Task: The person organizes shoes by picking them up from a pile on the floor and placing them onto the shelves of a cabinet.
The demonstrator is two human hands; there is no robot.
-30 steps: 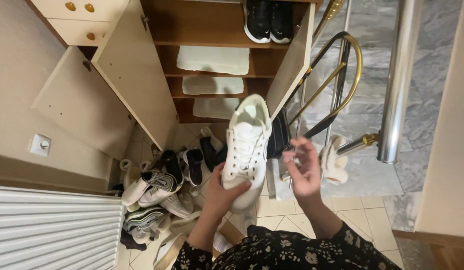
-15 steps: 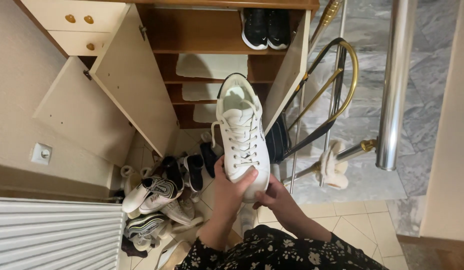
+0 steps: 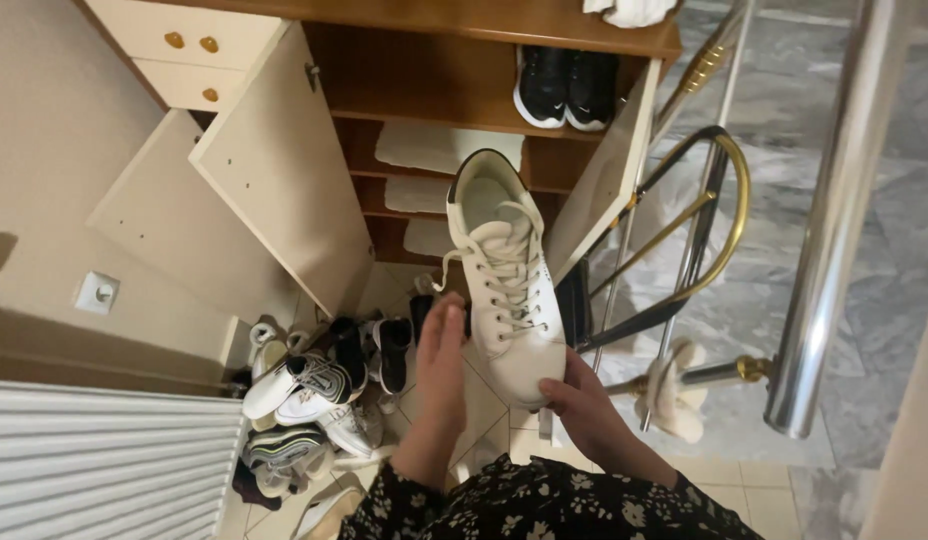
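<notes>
A white lace-up sneaker (image 3: pixel 509 285) with a dark heel tab is held up in front of an open shoe cabinet (image 3: pixel 424 100), heel pointing away from me. My right hand (image 3: pixel 584 410) grips its toe from below. My left hand (image 3: pixel 442 355) is flat, fingers extended, just left of the sneaker's toe end; I cannot tell if it touches the shoe. Both forearms wear dark floral sleeves.
A pair of black sneakers (image 3: pixel 564 85) sits on the upper shelf. The cabinet doors (image 3: pixel 284 180) stand open. A pile of shoes (image 3: pixel 314 390) lies on the tiled floor at left, beside a white radiator (image 3: pixel 94 470). A metal railing (image 3: pixel 834 230) and a fluffy white item (image 3: pixel 674 395) are at right.
The sneaker has moved up and toward the cabinet shelves. My left hand let go of its side and opened flat, while my right hand took the toe from underneath.
</notes>
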